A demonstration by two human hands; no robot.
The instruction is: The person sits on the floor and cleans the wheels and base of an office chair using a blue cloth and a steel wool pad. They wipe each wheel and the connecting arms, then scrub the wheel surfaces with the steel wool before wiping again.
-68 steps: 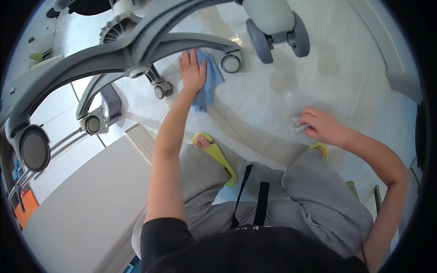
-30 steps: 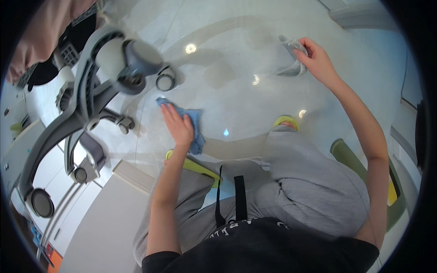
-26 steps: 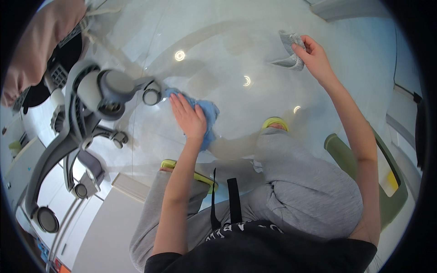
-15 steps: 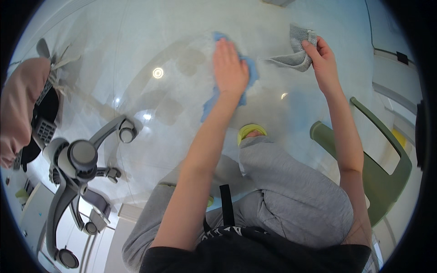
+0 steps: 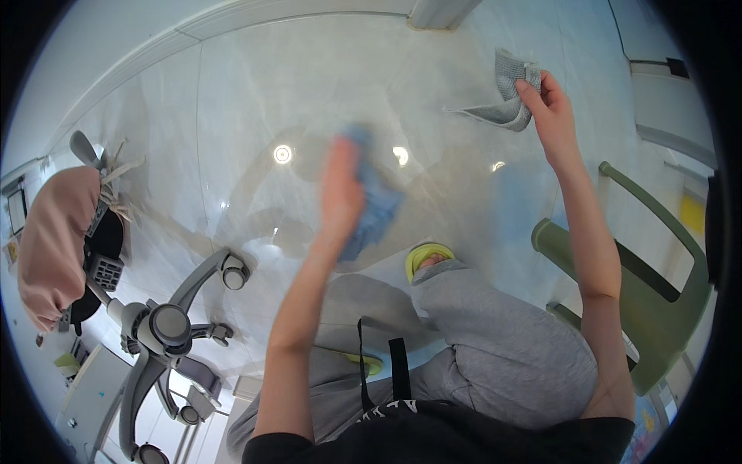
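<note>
My left hand [image 5: 340,193] is smeared by motion, against the left side of a crumpled blue cloth [image 5: 376,207] low over the pale, glossy floor. Its fingers are too blurred to show whether they are closed, and the cloth is blurred too. At the upper right my right hand [image 5: 550,112] pinches a grey woven cloth [image 5: 512,77] between thumb and fingers. That cloth is folded over, and a pointed end trails off to the left.
A wheeled chair base [image 5: 170,325] stands at the left, near a pinkish cushion [image 5: 58,240]. On the right is a green plastic chair [image 5: 657,325]. A yellow-green slipper [image 5: 421,259] is on my foot. White skirting [image 5: 294,17] borders the far floor, beside a post [image 5: 442,11].
My left hand has swept left and toward me, and the blue cloth has shifted nearer with it. My right hand keeps its pinch on the grey cloth. The view has tilted slightly.
</note>
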